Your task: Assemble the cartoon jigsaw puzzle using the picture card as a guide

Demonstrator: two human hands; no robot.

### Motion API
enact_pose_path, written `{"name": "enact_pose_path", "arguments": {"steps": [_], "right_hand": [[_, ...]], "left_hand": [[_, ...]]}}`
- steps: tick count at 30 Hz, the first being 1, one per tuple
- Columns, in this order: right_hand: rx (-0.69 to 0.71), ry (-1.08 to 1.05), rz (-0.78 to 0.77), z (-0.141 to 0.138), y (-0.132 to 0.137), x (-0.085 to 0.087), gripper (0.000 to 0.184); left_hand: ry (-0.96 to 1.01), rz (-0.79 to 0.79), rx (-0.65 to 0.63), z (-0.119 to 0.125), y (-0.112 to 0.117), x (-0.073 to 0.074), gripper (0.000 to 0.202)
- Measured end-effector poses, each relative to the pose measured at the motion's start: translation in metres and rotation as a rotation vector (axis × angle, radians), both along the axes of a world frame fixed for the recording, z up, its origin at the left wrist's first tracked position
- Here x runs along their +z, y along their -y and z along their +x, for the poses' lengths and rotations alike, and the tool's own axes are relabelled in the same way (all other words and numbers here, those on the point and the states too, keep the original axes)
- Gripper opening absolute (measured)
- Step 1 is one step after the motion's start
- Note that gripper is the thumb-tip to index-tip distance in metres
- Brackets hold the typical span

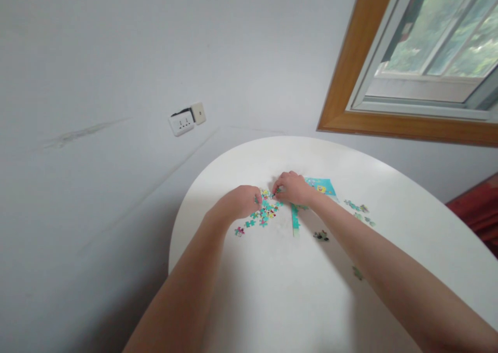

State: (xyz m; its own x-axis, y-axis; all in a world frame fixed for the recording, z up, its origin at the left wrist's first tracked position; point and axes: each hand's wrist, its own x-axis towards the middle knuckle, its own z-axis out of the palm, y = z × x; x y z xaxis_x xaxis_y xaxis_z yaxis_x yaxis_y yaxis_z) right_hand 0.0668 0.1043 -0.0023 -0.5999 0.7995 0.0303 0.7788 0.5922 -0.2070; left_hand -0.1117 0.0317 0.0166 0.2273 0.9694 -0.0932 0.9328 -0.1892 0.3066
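A heap of small teal, yellow and pink jigsaw pieces [265, 213] lies near the middle of a round white table [280, 290]. My left hand [243, 201] rests curled at the heap's left edge, fingertips pinched on a piece. My right hand [292, 188] is curled over the heap's far right side, fingers pressed together on pieces. Just right of that hand lies a joined teal puzzle section [322, 187], with a thin teal strip [294, 220] running toward me.
Loose pieces lie scattered at right [360, 210], one dark piece [321, 235] near my right forearm and another [357, 273] closer to me. A wall socket [187, 119] sits on the white wall. A wood-framed window [420, 62] is at upper right, red fabric [478, 210] below it.
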Motion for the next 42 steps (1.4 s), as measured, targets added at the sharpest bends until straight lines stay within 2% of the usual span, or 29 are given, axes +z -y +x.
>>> {"name": "enact_pose_path", "arguments": {"steps": [6, 9, 12, 16, 20, 23, 28, 33, 42], "right_hand": [[0.023, -0.129, -0.111, -0.006, -0.004, -0.005, 0.013], [0.038, -0.215, -0.159, 0.002, -0.001, -0.001, 0.015], [0.057, -0.387, -0.222, 0.026, 0.005, 0.008, 0.019], [0.030, -0.522, -0.333, 0.073, 0.023, 0.015, 0.013], [-0.020, -0.544, -0.340, 0.110, 0.046, 0.005, 0.016], [-0.107, -0.530, -0.304, 0.124, 0.058, -0.008, 0.017], [-0.113, -0.476, -0.278, 0.128, 0.063, -0.020, 0.019], [-0.093, -0.441, -0.284, 0.127, 0.063, -0.018, 0.021], [-0.093, -0.383, -0.261, 0.129, 0.064, -0.018, 0.023]], "left_hand": [[-0.009, -0.006, 0.006, 0.001, -0.001, 0.000, 0.017], [-0.005, 0.013, -0.016, 0.002, -0.003, -0.001, 0.017], [0.044, 0.078, -0.096, 0.013, -0.003, -0.005, 0.018], [0.124, 0.178, -0.288, 0.047, 0.005, -0.013, 0.017], [0.198, 0.245, -0.443, 0.082, 0.022, -0.017, 0.012], [0.199, 0.241, -0.480, 0.096, 0.032, -0.020, 0.017], [0.161, 0.257, -0.461, 0.100, 0.033, -0.029, 0.023], [0.145, 0.261, -0.436, 0.101, 0.027, -0.034, 0.017], [0.141, 0.243, -0.439, 0.103, 0.026, -0.034, 0.014]]}}
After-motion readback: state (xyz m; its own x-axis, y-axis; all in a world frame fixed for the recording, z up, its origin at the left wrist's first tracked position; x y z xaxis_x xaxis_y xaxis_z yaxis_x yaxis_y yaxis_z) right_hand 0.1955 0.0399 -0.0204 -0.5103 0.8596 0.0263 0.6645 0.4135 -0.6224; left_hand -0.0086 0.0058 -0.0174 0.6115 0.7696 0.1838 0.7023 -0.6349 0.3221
